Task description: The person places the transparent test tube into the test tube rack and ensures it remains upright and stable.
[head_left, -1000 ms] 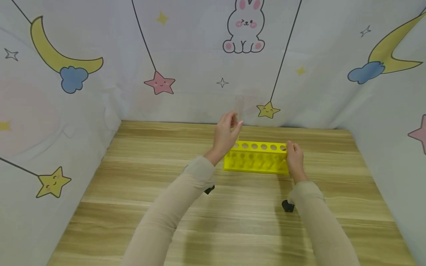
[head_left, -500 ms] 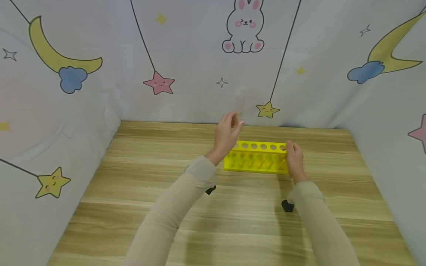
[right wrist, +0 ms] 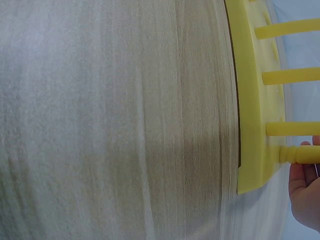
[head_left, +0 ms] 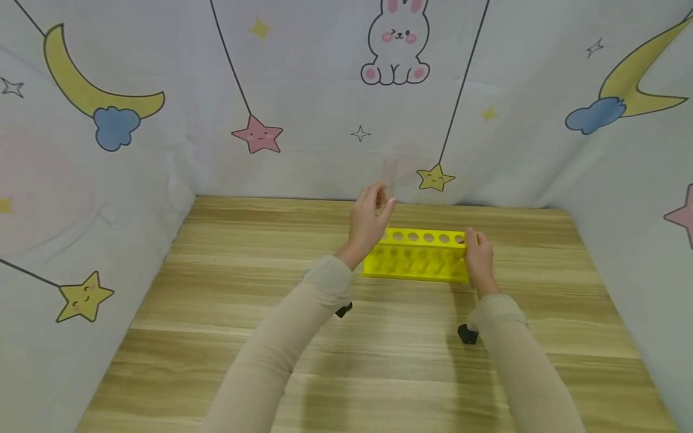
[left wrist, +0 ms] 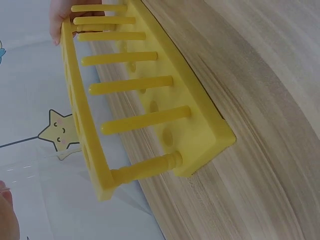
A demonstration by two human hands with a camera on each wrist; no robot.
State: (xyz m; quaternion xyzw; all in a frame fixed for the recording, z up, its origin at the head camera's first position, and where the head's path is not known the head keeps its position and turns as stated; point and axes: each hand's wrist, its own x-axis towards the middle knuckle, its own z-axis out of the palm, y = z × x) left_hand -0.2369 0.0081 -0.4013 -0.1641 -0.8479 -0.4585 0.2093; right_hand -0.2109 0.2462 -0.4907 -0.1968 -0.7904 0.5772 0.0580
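A yellow tube rack (head_left: 417, 260) with a row of round holes stands on the wooden table (head_left: 243, 288) toward the back. My left hand (head_left: 370, 221) hovers over the rack's left end and pinches a clear test tube (head_left: 388, 171), held upright above the leftmost hole. My right hand (head_left: 479, 257) grips the right end of the rack, thumb on the near side. The left wrist view shows the rack (left wrist: 150, 95) from its left end, with fingers of the right hand (left wrist: 61, 15) at its far end. In the right wrist view the rack's corner (right wrist: 252, 100) lies beside my right hand (right wrist: 305, 195).
Printed cloth walls (head_left: 303, 120) with moons, stars and a rabbit close the table in at the back, left and right. Bare wood spreads in front of the rack and to its left. Small black wrist cameras (head_left: 467, 334) hang under both sleeves.
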